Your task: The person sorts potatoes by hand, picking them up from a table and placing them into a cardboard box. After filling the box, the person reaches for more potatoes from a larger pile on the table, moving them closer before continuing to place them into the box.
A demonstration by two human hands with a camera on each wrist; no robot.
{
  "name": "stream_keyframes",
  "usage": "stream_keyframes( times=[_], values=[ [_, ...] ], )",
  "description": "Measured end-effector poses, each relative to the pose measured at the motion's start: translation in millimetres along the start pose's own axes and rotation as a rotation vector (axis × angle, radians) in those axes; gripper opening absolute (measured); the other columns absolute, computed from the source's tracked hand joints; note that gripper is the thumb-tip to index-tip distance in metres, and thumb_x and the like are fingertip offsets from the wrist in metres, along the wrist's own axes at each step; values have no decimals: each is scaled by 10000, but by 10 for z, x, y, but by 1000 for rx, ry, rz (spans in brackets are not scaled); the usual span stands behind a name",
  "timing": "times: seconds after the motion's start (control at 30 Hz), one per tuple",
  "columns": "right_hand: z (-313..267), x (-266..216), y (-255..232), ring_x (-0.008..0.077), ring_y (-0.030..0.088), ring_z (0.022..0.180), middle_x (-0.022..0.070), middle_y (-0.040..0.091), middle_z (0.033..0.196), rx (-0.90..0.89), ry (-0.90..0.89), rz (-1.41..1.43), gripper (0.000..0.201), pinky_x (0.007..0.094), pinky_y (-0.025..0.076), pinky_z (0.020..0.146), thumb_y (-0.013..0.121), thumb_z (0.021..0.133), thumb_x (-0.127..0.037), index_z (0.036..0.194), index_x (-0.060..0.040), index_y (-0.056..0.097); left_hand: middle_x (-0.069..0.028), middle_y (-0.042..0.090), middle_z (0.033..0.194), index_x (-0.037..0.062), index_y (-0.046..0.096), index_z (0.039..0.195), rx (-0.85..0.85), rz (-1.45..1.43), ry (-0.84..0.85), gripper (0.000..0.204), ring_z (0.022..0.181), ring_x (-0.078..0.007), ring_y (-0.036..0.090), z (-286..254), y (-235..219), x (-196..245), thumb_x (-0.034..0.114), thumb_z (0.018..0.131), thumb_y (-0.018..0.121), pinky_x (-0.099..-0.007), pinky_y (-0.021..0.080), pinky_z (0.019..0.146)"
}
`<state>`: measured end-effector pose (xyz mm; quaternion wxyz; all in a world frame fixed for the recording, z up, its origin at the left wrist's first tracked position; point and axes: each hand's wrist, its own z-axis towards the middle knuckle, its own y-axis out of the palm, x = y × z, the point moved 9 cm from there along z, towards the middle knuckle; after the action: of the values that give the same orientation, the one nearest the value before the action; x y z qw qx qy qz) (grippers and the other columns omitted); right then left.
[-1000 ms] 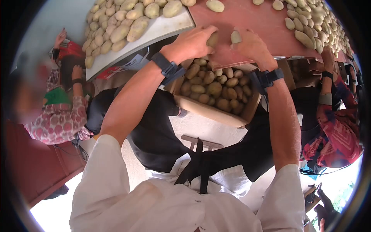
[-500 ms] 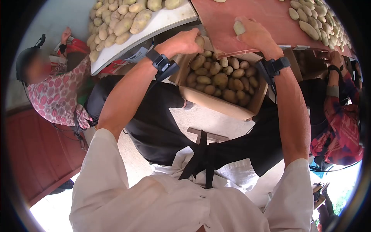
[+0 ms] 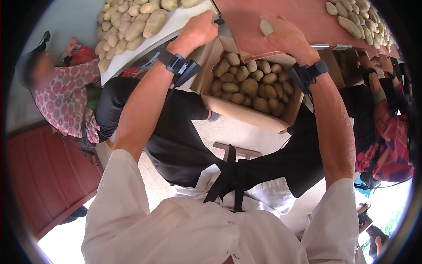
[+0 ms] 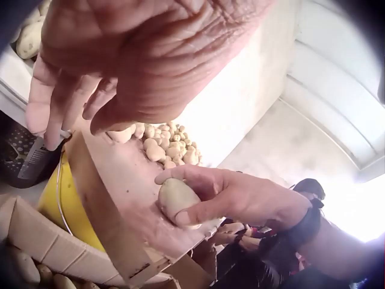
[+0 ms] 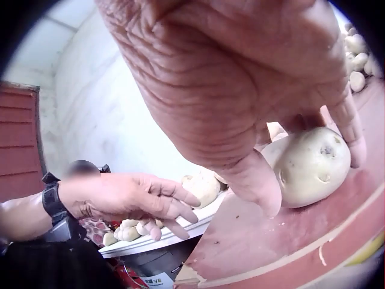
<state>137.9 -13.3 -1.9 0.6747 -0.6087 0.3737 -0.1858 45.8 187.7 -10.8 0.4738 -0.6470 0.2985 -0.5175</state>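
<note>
My left hand (image 3: 200,30) is over the gap between the white tabletop and the red board; in the left wrist view its fingers hang loosely and hold nothing. My right hand (image 3: 288,38) grips a pale potato (image 3: 266,27) over the red board (image 3: 246,31). The right wrist view has that potato (image 5: 313,167) between thumb and fingers, low at the board's surface. Below both hands a cardboard box (image 3: 246,116) holds many potatoes (image 3: 249,87).
A potato heap (image 3: 127,26) lies on the white tabletop (image 3: 184,18) at left, another (image 3: 365,22) on the board's right end. People sit on both sides. A yellow container (image 4: 69,208) stands beside the box in the left wrist view.
My left hand has let go of the potato it held over the box and moved up and left. My right hand still holds its potato, slightly left of before.
</note>
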Motion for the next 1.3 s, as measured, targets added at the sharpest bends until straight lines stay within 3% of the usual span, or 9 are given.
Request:
stream_keyframes(
  times=[0.27, 0.47, 0.53, 0.7, 0.97, 1.1, 1.17, 1.23, 1.3],
  values=[
    [-224, -3, -48, 435, 631, 1087, 205, 687, 1137, 32, -70, 59, 419, 513, 501, 895, 687, 869, -214, 1258, -87, 596, -272, 701, 1246, -60, 612, 1292, 155, -237, 182, 400, 1194, -401, 667, -123, -205, 363, 161, 958, 622, -451, 528, 1016],
    [-479, -93, -67, 413, 660, 1042, 190, 710, 1057, -7, -220, 138, 411, 495, 509, 849, 730, 811, -184, 1187, -61, 618, -263, 718, 1165, -76, 626, 1258, 92, -289, 163, 376, 1131, -403, 682, -106, -201, 476, 143, 952, 618, -442, 541, 971],
    [-618, -177, -56, 428, 624, 1023, 200, 671, 1088, -205, -192, 234, 476, 467, 492, 900, 736, 805, -182, 1227, -25, 583, -261, 719, 1160, -78, 630, 1248, 91, -279, 172, 370, 1123, -403, 684, -74, -195, 490, 143, 951, 618, -439, 542, 968],
    [-810, -33, 34, 411, 635, 1008, 208, 674, 1064, -231, -209, 289, 520, 446, 498, 907, 741, 810, -168, 1269, 5, 571, -258, 718, 1151, -74, 632, 1235, 72, -277, 182, 361, 1111, -397, 689, 4, -133, 542, 141, 945, 621, -433, 546, 954],
    [-1134, 493, 464, 474, 654, 960, 267, 679, 987, -255, -24, 271, 484, 480, 513, 855, 749, 833, -194, 1222, 20, 558, -250, 650, 851, -20, 592, 872, -5, -213, 204, 209, 873, -435, 661, 64, -58, 668, 175, 928, 640, -489, 503, 751],
    [-1266, 905, 698, 472, 640, 1019, 242, 692, 1027, -375, 87, 71, 280, 540, 507, 846, 682, 863, -190, 1030, 5, 571, -256, 649, 839, -25, 599, 865, 10, -206, 197, 198, 875, -431, 671, 94, -23, 702, 159, 931, 636, -485, 508, 762],
    [-1257, 984, 699, 472, 640, 1005, 223, 697, 1016, -365, 103, 76, 252, 545, 512, 831, 683, 867, -206, 1032, -29, 612, -244, 686, 977, 17, 645, 1052, -86, -205, 157, 175, 979, -426, 671, 113, 100, 687, 145, 934, 637, -496, 528, 814],
    [-1220, 939, 580, 459, 650, 990, 204, 704, 1002, -218, -92, 120, 240, 544, 522, 837, 685, 870, -224, 1032, -53, 644, -223, 723, 1150, 24, 637, 1294, -113, -13, 371, 398, 1107, -428, 670, 231, 274, 722, 280, 989, 609, -458, 538, 943],
    [-1140, 847, 473, 434, 677, 993, 205, 720, 1004, -196, 31, -30, 267, 530, 541, 874, 681, 871, -263, 1041, -58, 670, -214, 723, 1115, 22, 666, 1183, -17, -134, 284, 298, 1082, -434, 673, 145, 304, 638, 244, 987, 629, -468, 555, 914]
  ],
)
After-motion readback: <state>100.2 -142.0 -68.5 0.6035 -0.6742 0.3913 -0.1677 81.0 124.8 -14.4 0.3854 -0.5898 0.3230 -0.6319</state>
